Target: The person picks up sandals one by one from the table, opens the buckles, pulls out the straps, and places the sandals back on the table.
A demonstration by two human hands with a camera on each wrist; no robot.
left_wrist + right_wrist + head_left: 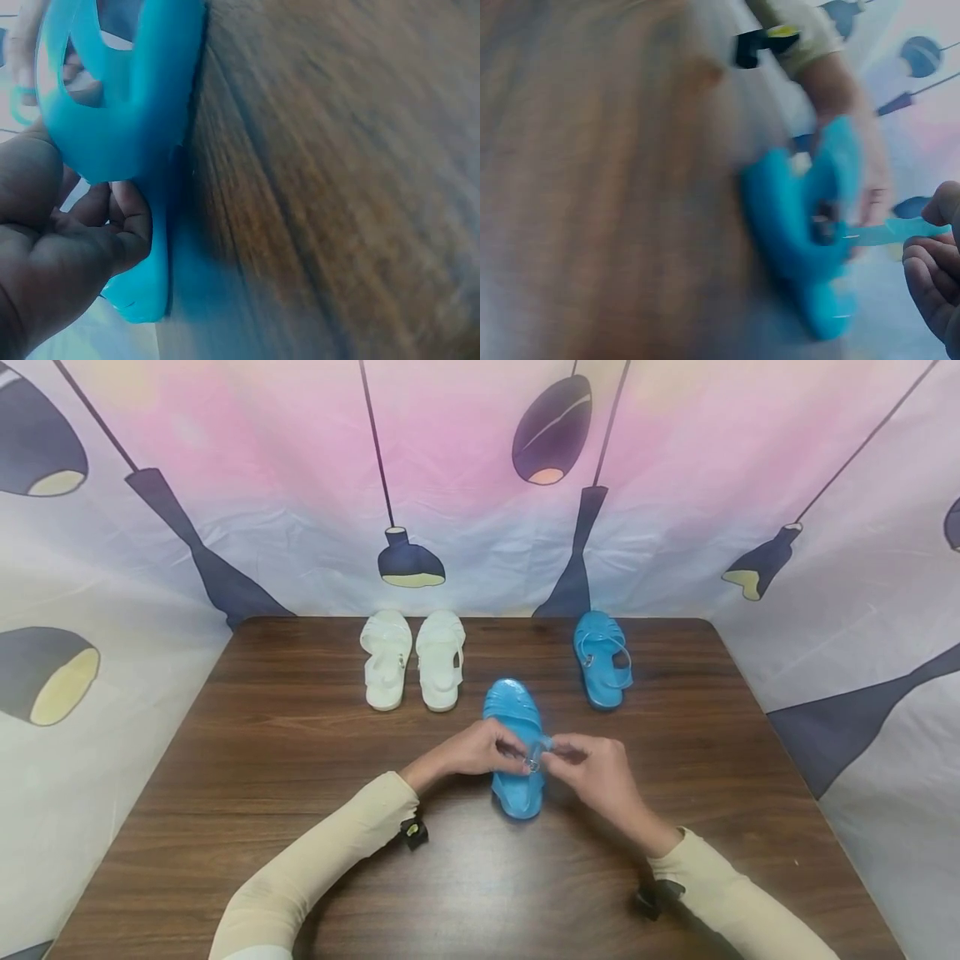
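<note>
A blue jelly sandal (517,797) lies sole down near the middle of the table, its toe toward the back. My left hand (483,747) reaches over it from the left and pinches the strap by the small metal buckle (533,766). From the right, my right hand (600,772) pinches the free end of the blue strap (885,232) between thumb and finger. In the right wrist view that strap is pulled out straight from the buckle. The left wrist view shows the left hand's fingers (131,217) curled close against the sandal's side.
Behind and to the right stands a second blue sandal (603,664), its strap looped out. Two white sandals (386,677) sit side by side at the back left. The brown wooden table (300,752) ends at a printed curtain (300,552).
</note>
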